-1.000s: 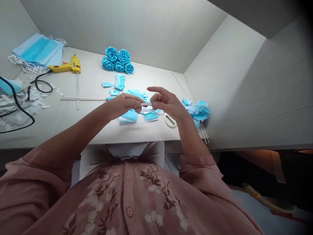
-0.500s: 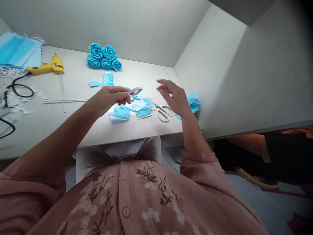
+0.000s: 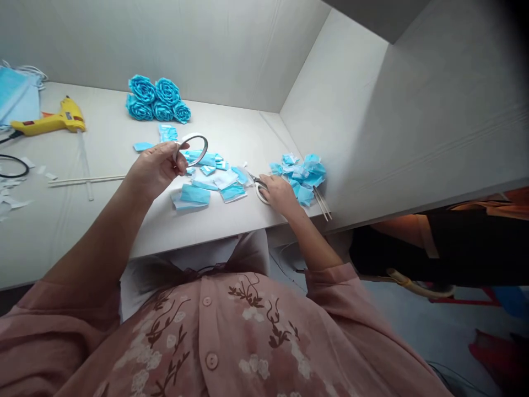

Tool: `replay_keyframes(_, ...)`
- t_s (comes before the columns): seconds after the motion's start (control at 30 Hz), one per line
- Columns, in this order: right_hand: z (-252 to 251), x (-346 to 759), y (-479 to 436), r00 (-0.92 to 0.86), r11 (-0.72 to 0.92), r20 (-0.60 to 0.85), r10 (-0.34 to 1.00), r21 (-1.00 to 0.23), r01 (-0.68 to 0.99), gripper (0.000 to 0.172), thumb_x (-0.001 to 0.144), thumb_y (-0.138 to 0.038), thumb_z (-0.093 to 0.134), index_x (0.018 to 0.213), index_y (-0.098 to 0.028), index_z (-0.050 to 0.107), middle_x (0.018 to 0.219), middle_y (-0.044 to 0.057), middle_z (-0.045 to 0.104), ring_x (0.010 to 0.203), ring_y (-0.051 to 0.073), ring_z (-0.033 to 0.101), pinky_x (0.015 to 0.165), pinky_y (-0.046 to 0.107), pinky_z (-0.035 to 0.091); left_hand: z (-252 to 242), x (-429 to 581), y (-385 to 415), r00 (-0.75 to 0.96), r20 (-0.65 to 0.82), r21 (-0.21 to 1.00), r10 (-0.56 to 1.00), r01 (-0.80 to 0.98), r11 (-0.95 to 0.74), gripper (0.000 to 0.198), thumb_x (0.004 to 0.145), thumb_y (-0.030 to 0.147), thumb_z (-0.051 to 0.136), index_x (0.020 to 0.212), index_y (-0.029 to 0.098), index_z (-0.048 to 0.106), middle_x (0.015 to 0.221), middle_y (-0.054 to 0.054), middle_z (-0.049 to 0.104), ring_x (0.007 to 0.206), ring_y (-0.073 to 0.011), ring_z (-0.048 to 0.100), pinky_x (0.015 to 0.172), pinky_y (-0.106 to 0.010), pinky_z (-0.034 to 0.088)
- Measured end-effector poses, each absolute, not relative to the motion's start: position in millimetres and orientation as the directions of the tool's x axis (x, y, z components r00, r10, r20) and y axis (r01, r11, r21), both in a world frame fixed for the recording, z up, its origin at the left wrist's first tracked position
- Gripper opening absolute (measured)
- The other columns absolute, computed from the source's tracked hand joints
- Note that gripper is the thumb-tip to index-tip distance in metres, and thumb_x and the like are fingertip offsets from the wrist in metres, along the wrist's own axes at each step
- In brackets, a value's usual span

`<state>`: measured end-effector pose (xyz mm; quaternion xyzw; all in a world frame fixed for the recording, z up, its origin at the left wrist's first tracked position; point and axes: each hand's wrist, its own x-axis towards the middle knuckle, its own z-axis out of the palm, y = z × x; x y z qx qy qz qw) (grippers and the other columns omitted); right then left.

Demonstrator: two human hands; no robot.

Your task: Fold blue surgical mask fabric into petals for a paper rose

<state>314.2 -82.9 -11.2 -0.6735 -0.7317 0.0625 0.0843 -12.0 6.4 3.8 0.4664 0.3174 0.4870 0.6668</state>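
Note:
My left hand (image 3: 152, 171) holds a narrow roll of white tape (image 3: 205, 144) above the table, thumb and fingers closed on its near side. The roll is tilted so its hollow middle shows. Lower and to the right, my right hand (image 3: 281, 197) has its fingers closed over the scissors (image 3: 259, 192), which lie on the table; part of their white handles is hidden under the hand. Left of the scissors are cut blue-and-white mask pieces (image 3: 195, 196). A heap of crumpled blue pieces (image 3: 308, 175) lies just right of my right hand.
Several blue fabric roses (image 3: 164, 91) are stacked at the back. A yellow glue gun (image 3: 68, 117) stands at the left, near whole masks (image 3: 19, 96) and white scraps (image 3: 12, 204). Thin sticks (image 3: 88, 180) lie at left; other sticks (image 3: 323, 205) rest by the right wall (image 3: 372, 127).
My right hand has come down from the air onto the scissors. My left hand has shifted left with the tape roll and turned it more face-on. The view has swung slightly right.

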Motion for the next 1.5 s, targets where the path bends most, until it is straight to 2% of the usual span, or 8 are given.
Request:
replay_keyframes(0.17,14,310,-77,-0.056,0.081,0.117,0.992,-0.222,0.972,0.046,0.102,-0.019,0.055,0.145,-0.007,0.065,0.137,0.025,0.072,0.130,0.040,0.065,0.115,0.056,0.048,1,-10,0,0.322,0.063,0.938,0.945,-0.343,0.054,0.026,0.081,0.042,0.081,0.074,0.019,0.070,0.062,0.000,0.061,0.061,-0.0136,0.055,0.063,-0.031,0.044)
replay_keyframes(0.4,50,244,-50,-0.391,0.532,0.372,0.842,-0.694,0.485,0.044,0.106,-0.047,0.054,0.143,-0.029,0.068,0.151,0.006,0.068,0.140,0.024,0.062,0.115,0.040,0.052,-1,-4,-8,0.476,0.078,0.958,0.876,-0.279,0.067,0.041,0.080,0.056,0.082,0.066,0.018,0.072,0.058,-0.006,0.061,0.059,-0.0170,0.054,0.059,-0.032,0.042)
replay_keyframes(0.6,53,241,-23,-0.494,0.409,0.191,0.848,-0.829,0.381,0.040,0.098,-0.055,0.065,0.096,-0.018,0.081,0.084,0.003,0.077,0.083,0.018,0.069,0.083,0.032,0.053,-1,-6,-6,0.502,0.059,0.944,0.863,-0.309,0.115,0.035,0.076,0.050,0.087,0.081,0.017,0.078,0.067,-0.006,0.068,0.065,-0.0176,0.061,0.060,-0.031,0.047)
replay_keyframes(0.77,47,282,22,-0.201,0.396,0.351,0.914,-0.678,0.619,0.030,0.101,-0.043,0.062,0.096,-0.018,0.079,0.092,0.005,0.078,0.090,0.020,0.069,0.090,0.033,0.052,4,-5,-8,0.319,0.127,0.932,0.939,-0.363,-0.003,0.040,0.084,0.043,0.079,0.118,0.024,0.078,0.127,-0.008,0.077,0.118,-0.0250,0.071,0.093,-0.035,0.059)
replay_keyframes(0.97,8,304,63,-0.218,0.240,0.117,0.969,-0.244,0.939,0.029,0.100,-0.019,0.058,0.117,-0.016,0.081,0.129,0.014,0.079,0.124,0.026,0.068,0.121,0.040,0.036,-8,4,-19,0.549,0.254,0.862,0.796,0.244,-0.444,0.038,0.092,0.053,0.068,0.109,0.023,0.083,0.120,-0.012,0.082,0.118,-0.0337,0.072,0.104,-0.045,0.054)
replay_keyframes(1.2,8,313,28,-0.040,0.035,-0.016,0.999,-0.264,0.964,0.032,0.105,-0.030,0.055,0.122,-0.019,0.080,0.127,0.012,0.081,0.118,0.027,0.073,0.099,0.034,0.050,-15,31,-19,0.775,0.368,0.572,0.514,0.248,-0.782,0.039,0.101,0.047,0.054,0.114,0.022,0.082,0.123,-0.014,0.080,0.116,-0.0328,0.072,0.103,-0.048,0.054)
replay_keyframes(1.37,-4,297,33,0.022,-0.039,-0.066,0.998,-0.262,0.964,0.026,0.101,-0.029,0.059,0.110,-0.016,0.080,0.119,0.015,0.082,0.108,0.026,0.074,0.088,0.032,0.049,-12,69,-13,0.866,0.249,0.367,0.434,0.331,-0.870,0.046,0.099,0.044,0.058,0.133,0.020,0.075,0.149,-0.020,0.066,0.130,-0.0392,0.064,0.112,-0.055,0.047)
replay_keyframes(1.5,-5,301,31,0.015,-0.028,-0.041,0.999,-0.324,0.946,0.020,0.100,-0.028,0.063,0.103,-0.017,0.079,0.110,0.010,0.083,0.102,0.022,0.072,0.087,0.029,0.048,-21,78,-11,0.886,0.127,0.299,0.446,0.394,-0.869,0.052,0.102,0.049,0.056,0.139,0.016,0.072,0.136,-0.022,0.072,0.123,-0.0388,0.067,0.109,-0.053,0.046)
